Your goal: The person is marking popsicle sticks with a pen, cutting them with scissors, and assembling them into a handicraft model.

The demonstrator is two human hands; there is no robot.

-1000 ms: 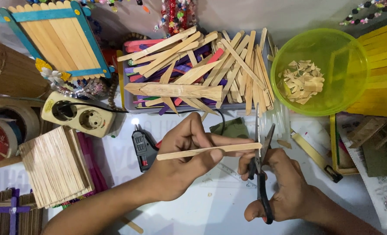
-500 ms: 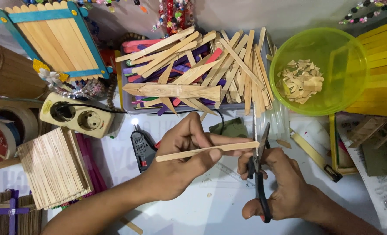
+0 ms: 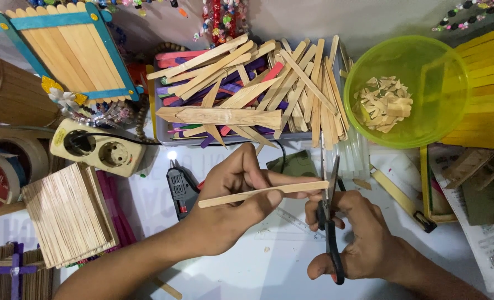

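Scissors (image 3: 329, 222) meet a plain wooden craft stick (image 3: 261, 193) above the middle of a white table (image 3: 258, 266), the blades nearly upright and closed around the stick's right end. The left hand (image 3: 230, 208) pinches the stick between thumb and curled fingers; its long axis runs almost level, left to right, rising slightly toward the right edge. The right hand (image 3: 363, 239) has its fingers closed through the black scissor handles.

Toward the far edge, a grey tray (image 3: 166, 136) holds a loose heap of plain and coloured sticks, with a pointed wooden piece (image 3: 225, 116) lying across the front. A green plastic bowl (image 3: 452, 100) at the far right holds a small pile of pale stick offcuts. A black glue gun (image 3: 180, 189) lies just left of the left hand, near a cream socket block (image 3: 100, 150). A stacked panel of sticks (image 3: 69, 214) sits by the left edge. Bare table shows only around and below the hands, near the front edge.
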